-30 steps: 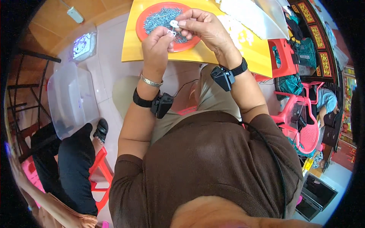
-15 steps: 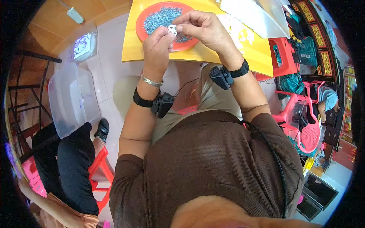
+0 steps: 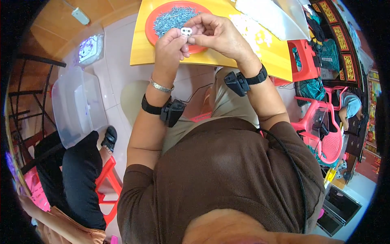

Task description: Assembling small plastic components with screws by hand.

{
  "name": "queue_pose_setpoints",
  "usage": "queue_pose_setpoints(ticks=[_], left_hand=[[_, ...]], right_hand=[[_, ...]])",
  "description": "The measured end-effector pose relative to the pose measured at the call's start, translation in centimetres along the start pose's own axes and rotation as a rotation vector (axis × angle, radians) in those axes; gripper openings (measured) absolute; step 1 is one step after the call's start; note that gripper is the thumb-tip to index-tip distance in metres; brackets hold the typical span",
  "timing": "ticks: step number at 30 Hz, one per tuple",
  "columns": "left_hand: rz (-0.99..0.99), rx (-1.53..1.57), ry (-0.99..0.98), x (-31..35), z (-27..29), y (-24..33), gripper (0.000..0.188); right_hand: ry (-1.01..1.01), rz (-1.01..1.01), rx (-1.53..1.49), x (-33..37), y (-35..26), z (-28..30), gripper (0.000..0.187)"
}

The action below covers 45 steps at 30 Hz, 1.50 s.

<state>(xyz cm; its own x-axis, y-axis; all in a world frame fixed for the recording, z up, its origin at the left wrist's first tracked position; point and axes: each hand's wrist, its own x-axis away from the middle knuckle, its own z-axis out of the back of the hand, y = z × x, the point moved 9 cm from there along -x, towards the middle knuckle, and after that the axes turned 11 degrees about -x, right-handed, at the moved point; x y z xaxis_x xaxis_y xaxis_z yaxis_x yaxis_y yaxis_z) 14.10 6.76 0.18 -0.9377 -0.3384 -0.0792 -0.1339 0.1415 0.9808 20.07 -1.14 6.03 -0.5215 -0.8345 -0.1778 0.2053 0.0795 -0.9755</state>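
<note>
My left hand [image 3: 171,44] and my right hand [image 3: 216,33] meet over the near edge of a yellow table [image 3: 211,57]. Together they pinch a small white plastic piece [image 3: 186,31] with two holes, fingertips of both hands on it. Just behind the hands sits a round red tray [image 3: 151,28] heaped with several small grey metal parts [image 3: 172,17]. Each wrist carries a black strap with a small black device, and the left one also wears a silver bracelet.
White plastic pieces [image 3: 260,34] lie scattered on the table's right part beside a clear bag [image 3: 272,12]. A clear plastic bin [image 3: 75,105] stands on the floor at left. Another person in black trousers [image 3: 73,171] sits on a red stool [image 3: 107,179] lower left. Pink chairs [image 3: 325,134] stand right.
Both hands stay together at the tray's near edge. The white piece has been turned between the fingertips and now shows its two holes more plainly.
</note>
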Motion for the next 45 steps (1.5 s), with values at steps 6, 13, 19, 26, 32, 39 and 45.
queue_pose_setpoints(ticks=[6,13,19,26,32,39,45], left_hand=[[0.061,0.016,0.013,0.0,0.1,-0.6,0.019],[0.069,0.006,-0.002,0.0,-0.1,-0.6,0.022],[0.024,0.035,0.039,0.2,0.1,-0.1,0.022],[-0.005,0.033,0.002,0.0,0.2,-0.4,0.023],[-0.029,0.006,0.003,0.4,0.2,0.2,0.024],[-0.03,0.01,0.026,1.0,0.3,0.7,0.024],[-0.02,-0.015,0.038,1.2,0.3,0.6,0.025]], right_hand=[[0.052,0.043,0.24,0.3,-0.8,-0.4,0.022],[0.042,0.105,0.44,0.7,-2.3,-0.8,0.024],[0.046,0.316,0.715,1.0,-4.1,-2.4,0.029],[0.041,0.406,0.771,1.5,-4.3,-2.6,0.02],[0.032,0.339,0.741,1.5,-3.9,-2.5,0.018],[-0.003,0.361,0.753,1.6,-4.0,-2.9,0.017],[-0.025,0.409,0.778,1.7,-4.1,-3.2,0.017]])
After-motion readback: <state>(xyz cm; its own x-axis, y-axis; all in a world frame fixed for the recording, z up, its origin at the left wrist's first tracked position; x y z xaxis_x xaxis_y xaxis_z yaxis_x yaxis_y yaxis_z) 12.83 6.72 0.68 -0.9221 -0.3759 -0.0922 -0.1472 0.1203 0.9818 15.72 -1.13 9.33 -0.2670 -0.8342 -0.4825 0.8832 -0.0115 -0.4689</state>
